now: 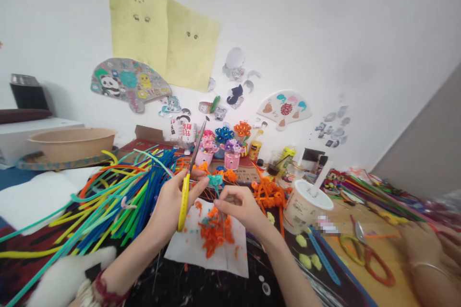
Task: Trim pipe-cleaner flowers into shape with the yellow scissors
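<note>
Inspection at the worktop finds both hands engaged. The left hand [172, 204] is closed around a pair of steel scissors with a yellow plastic handle [184, 201]; the handle lies across the hand, thumb and fingers reaching past it. The scissors stand nearly upright, tips leaning slightly right and pointing toward the wall.

The piece under work, a small teal tuft of fuzzy chenille [215, 181], is held up between the hands. It lies just right of the left fingertips—whether they touch it cannot be told—and just above the right fingertips.

The right hand [240, 206] has its thumb and forefinger pinched together, apparently on the thin stem below the tuft; the exact contact is partly hidden. The stem's long axis runs roughly upright, roughly in line with the scissors but apart from them. The governing relation, in this judgement: the blades point up and away from the stem, so the cutting edges do not face it.

Beneath the hands, a square white paper sheet [180, 247] carries a heap of loose orange fuzz [214, 240]. A loose bundle of multicoloured pipe cleaners [154, 187] lies left; orange chenille flowers [270, 196] lie right—beyond the right hand.
</note>
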A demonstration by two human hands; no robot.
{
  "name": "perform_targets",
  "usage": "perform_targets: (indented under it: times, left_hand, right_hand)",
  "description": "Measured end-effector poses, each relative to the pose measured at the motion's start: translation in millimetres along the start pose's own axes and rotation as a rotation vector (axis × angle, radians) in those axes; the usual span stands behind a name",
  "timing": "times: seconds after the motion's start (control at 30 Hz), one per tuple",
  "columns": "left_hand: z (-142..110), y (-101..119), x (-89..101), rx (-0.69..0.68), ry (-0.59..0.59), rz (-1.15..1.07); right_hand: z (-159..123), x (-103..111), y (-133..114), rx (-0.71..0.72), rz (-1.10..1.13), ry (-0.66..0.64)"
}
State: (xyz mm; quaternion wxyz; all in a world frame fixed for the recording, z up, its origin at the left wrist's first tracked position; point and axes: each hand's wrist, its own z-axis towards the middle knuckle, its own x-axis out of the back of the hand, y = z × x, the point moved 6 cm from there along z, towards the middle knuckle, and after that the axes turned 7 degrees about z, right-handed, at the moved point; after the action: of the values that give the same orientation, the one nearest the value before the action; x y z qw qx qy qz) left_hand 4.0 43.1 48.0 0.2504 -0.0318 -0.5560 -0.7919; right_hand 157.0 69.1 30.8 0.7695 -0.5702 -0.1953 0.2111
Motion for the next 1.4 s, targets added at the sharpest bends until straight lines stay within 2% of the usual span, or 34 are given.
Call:
perform_targets:
  times: [0.07,0.3,0.53,0.87,1.23,1.33,1.4]
  left_hand:
    - [0,4,3.9,-0.047,0.023,-0.009]
    - [-2,1,-3.2,-0.004,-0.062,0.012]
    - [-6,7,-5.2,0.002,-0.080,-0.024]
    - [-10,0,-22.2,0.032,-0.167,-0.123]
    - [-5,-3,-16.2,0.052,-0.098,-0.096]
    - [-4,-5,-12.1,0.056,-0.079,-0.079]
    - [-2,-8,-5.0,0.064,-0.039,-0.069]
  right_hand:
    - [-1,-3,1,-0.001,0.001,-0.041]
    - [-3,-6,2,-0.044,0.043,-0.074]
    - [-1,-11,1,-0.051,0.218,-0.061]
    - [-1,-8,13,-0.177,0.453,-0.009]
    - [-2,-6,11,-0.176,0.404,-0.061]
    - [0,1,9,-0.138,0.345,0.004]
    - [1,15,5,-0.079,0.241,0.105]
